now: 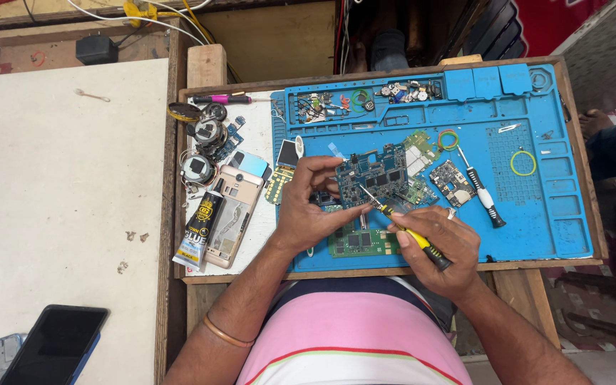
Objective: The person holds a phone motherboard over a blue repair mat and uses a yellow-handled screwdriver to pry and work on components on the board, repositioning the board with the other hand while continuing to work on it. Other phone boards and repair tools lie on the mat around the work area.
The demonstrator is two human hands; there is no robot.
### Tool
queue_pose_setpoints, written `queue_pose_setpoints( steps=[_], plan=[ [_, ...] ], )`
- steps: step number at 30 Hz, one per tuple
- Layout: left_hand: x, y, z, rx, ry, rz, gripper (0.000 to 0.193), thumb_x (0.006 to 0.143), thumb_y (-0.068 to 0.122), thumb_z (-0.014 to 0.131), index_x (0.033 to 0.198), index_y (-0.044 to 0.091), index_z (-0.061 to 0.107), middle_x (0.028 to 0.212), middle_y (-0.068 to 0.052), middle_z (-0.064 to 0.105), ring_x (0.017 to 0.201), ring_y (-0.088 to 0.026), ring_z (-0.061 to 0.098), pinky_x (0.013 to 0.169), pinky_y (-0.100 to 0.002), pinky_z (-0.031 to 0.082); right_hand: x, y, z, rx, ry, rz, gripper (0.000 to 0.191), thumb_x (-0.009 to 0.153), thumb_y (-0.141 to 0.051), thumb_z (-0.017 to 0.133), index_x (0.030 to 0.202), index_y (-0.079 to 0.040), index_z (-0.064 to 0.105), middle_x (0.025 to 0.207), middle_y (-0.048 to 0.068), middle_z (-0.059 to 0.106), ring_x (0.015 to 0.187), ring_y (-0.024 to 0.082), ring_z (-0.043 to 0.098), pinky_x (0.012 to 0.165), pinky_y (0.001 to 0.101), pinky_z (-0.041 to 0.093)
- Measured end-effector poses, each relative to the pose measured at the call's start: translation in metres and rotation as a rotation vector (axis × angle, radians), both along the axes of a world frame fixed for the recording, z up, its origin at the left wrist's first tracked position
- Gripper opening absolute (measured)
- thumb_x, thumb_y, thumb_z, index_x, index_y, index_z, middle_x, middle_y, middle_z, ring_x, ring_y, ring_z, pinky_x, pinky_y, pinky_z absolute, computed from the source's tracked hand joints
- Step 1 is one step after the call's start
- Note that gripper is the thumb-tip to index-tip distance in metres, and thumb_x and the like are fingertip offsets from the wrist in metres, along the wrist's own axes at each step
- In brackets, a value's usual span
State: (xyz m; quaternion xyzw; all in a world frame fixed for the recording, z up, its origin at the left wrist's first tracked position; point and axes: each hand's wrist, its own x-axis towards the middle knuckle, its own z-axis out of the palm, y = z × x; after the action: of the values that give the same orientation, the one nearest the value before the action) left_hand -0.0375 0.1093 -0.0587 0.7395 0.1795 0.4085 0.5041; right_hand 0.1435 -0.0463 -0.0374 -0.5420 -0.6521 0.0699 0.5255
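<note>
**Circuit board under the screwdriver, casing already apart**

Near the front edge of the tabletop, over the blue silicone work mat [536,221], the left hand [308,207] is pinching a dark blue rectangular phone circuit board [371,178], its fingers closing on the board's left edge and tilting it up off the mat. The right hand [440,246] is wrapping its fingers around a yellow-and-black precision screwdriver [411,235], whose tip is touching the board's lower edge.

Judging by what is lying about, disassembly is well advanced: a gold metal phone back shell [233,214] is lying stripped at the tabletop's left side beside a black-and-yellow glue tube [199,232], and a green circuit board [361,242] is resting just beneath the hands. A second black-and-white screwdriver [483,192] is lying unused to the right. Nothing is showing reassembly under way yet; whether any screws are holding the board cannot be told.
</note>
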Motion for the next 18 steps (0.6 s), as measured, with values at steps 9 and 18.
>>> queue_pose_setpoints(
  steps=[9, 18],
  plan=[
    [-0.0012, 0.0015, -0.0013, -0.008, 0.036, 0.046, 0.072, 0.080, 0.011, 0.093, 0.133, 0.008, 0.044, 0.111, -0.010, 0.075, 0.100, -0.014, 0.075, 0.084, -0.026, 0.061, -0.0003, 0.0001, 0.0005, -0.010, -0.001, 0.003, 0.023, 0.090, -0.001, 0.069, 0.113, -0.001, 0.071, 0.091, 0.009, 0.077, 0.087, 0.018, 0.076, 0.075, 0.0288, 0.056],
    [-0.0016, 0.0033, 0.0002, -0.030, 0.032, 0.078, 0.075, 0.076, 0.012, 0.095, 0.132, 0.008, 0.046, 0.113, -0.008, 0.072, 0.099, -0.012, 0.072, 0.082, -0.025, 0.059, -0.0010, 0.0009, 0.0007, 0.000, 0.006, 0.017, 0.022, 0.090, 0.000, 0.069, 0.112, 0.000, 0.072, 0.090, 0.008, 0.077, 0.087, 0.018, 0.076, 0.075, 0.0294, 0.056]
  ],
)
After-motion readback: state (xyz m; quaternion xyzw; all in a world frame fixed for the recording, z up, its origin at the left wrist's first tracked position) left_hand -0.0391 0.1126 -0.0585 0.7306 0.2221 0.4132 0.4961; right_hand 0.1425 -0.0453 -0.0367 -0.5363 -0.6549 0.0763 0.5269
